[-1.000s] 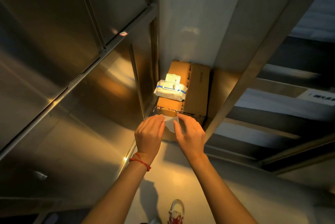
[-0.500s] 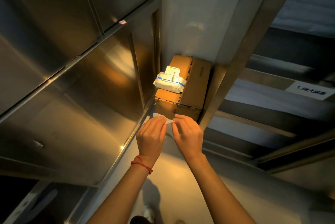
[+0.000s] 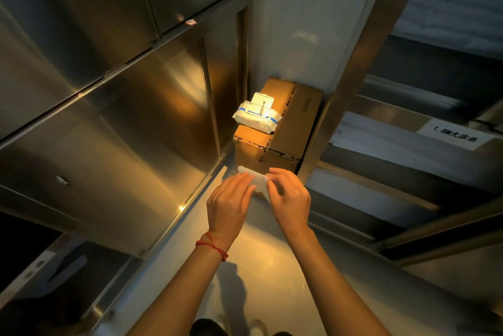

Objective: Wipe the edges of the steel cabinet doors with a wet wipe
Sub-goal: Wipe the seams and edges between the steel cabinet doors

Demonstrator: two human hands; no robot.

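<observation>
A white wet wipe is held between both hands in the middle of the view, above the floor. My left hand pinches its left side and my right hand pinches its right side. The steel cabinet doors fill the left of the view, with vertical door edges running down toward the floor. A pack of wet wipes with its lid flipped up lies on a cardboard box just beyond my hands.
A metal shelving rack with slanted posts stands on the right, carrying a white label. A pale wall rises behind the box. The light floor runs between cabinet and rack; my feet show at the bottom edge.
The view has shifted, so the box and pack sit slightly higher in the frame. My hands keep working the wipe between them, and it looks more bunched now.
</observation>
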